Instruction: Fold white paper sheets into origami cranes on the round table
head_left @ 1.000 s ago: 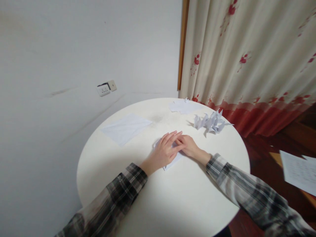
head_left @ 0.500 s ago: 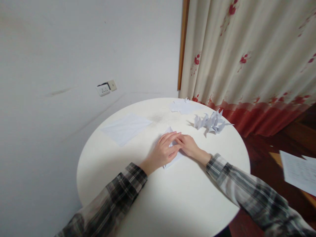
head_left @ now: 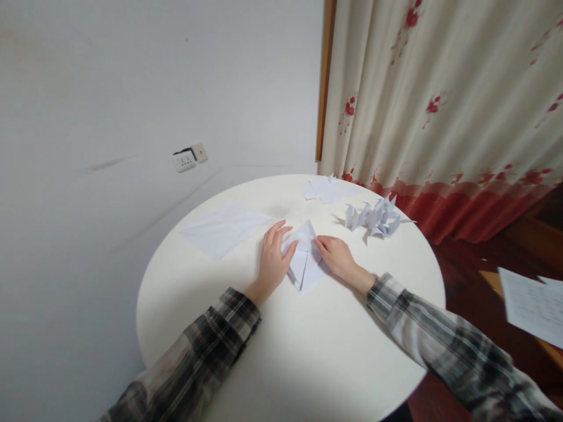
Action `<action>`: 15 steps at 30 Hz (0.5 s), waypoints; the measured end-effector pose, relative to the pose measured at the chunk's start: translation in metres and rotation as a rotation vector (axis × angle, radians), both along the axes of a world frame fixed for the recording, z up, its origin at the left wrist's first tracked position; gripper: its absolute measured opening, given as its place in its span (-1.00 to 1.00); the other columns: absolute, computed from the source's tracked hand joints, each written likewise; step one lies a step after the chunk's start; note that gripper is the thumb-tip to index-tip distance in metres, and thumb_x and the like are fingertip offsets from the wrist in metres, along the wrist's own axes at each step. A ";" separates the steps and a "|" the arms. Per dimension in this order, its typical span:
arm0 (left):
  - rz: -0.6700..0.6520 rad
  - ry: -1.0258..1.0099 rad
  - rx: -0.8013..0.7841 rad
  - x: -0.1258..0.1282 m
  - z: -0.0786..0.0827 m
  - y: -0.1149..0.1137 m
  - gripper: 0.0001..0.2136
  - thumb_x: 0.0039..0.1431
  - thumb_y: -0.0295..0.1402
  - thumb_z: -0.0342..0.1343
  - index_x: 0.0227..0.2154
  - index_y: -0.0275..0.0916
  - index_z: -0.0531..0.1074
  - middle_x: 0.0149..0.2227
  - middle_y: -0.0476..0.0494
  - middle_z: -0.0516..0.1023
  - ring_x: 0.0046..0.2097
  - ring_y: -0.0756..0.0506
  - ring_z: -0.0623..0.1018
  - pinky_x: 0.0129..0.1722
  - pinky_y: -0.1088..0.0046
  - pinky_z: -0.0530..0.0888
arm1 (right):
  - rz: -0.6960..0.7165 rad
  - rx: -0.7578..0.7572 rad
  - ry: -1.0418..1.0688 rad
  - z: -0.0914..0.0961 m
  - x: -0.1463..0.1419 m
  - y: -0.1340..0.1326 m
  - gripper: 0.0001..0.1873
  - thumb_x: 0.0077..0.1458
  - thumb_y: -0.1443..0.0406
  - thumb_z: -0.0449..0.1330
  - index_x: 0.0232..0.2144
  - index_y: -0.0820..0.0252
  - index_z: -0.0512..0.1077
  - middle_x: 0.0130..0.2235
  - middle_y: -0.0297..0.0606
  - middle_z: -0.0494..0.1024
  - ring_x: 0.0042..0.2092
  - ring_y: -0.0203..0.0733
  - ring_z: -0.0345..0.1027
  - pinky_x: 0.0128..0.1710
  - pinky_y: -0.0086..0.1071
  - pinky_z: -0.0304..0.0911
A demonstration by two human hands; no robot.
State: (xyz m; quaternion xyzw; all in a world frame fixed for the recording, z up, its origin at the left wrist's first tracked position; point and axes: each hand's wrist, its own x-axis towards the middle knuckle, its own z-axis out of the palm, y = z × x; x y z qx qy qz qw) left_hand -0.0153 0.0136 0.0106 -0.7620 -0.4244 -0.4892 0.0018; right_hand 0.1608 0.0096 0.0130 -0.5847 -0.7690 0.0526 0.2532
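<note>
Beside a pale wall point(head_left: 88, 246), a flat white paper sheet point(head_left: 225, 228) lies on a round white table point(head_left: 272, 363); a left hand point(head_left: 273, 258), fingers loosely spread, touches a folded white paper diamond point(head_left: 304, 246) at mid-table, a right hand point(head_left: 338, 257) pinches its right edge, and white folded-paper figures point(head_left: 379, 218) cluster at right.

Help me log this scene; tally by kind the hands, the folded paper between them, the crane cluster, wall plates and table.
Hands: 2 (left hand, right hand)
Folded paper: 1
Paper crane cluster: 1 (cranes overlap, uncounted)
Wall plates: 2 (white socket, beige plate)
Round table: 1
Total: 7
</note>
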 end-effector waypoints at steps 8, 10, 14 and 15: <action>-0.067 -0.078 -0.482 -0.006 -0.025 0.019 -0.58 -0.08 -0.53 0.15 -0.11 -0.23 0.22 -0.15 -0.18 0.45 -0.09 -0.11 0.45 -0.08 0.29 0.38 | 0.013 -0.008 -0.025 -0.001 0.000 0.000 -0.70 0.19 0.24 -0.08 -0.42 0.21 0.39 -0.37 -0.25 0.49 -0.34 -0.28 0.29 -0.36 -0.46 0.01; -0.081 -0.065 -0.476 -0.007 -0.026 0.019 -0.58 -0.09 -0.55 0.15 -0.12 -0.22 0.23 -0.18 -0.15 0.45 -0.12 -0.09 0.46 -0.09 0.32 0.38 | 0.040 -0.011 -0.020 -0.002 0.000 0.000 -0.81 0.13 0.26 0.01 -0.36 0.20 0.40 -0.36 -0.27 0.48 -0.33 -0.28 0.28 -0.36 -0.47 0.02; -0.056 -0.022 -0.428 -0.008 -0.027 0.019 -0.60 -0.10 -0.54 0.15 -0.14 -0.23 0.25 -0.25 -0.11 0.46 -0.18 -0.07 0.46 -0.12 0.34 0.38 | 0.078 -0.005 -0.032 -0.001 0.001 -0.001 -0.85 0.05 0.28 0.11 -0.30 0.20 0.40 -0.34 -0.29 0.47 -0.31 -0.27 0.28 -0.34 -0.48 0.04; -0.035 -0.002 -0.415 -0.008 -0.027 0.019 -0.61 -0.10 -0.53 0.16 -0.14 -0.24 0.26 -0.24 -0.12 0.46 -0.18 -0.08 0.46 -0.12 0.33 0.38 | 0.065 -0.011 -0.055 -0.001 0.001 -0.001 -0.86 0.05 0.28 0.11 -0.34 0.22 0.40 -0.35 -0.27 0.46 -0.32 -0.27 0.28 -0.35 -0.47 0.04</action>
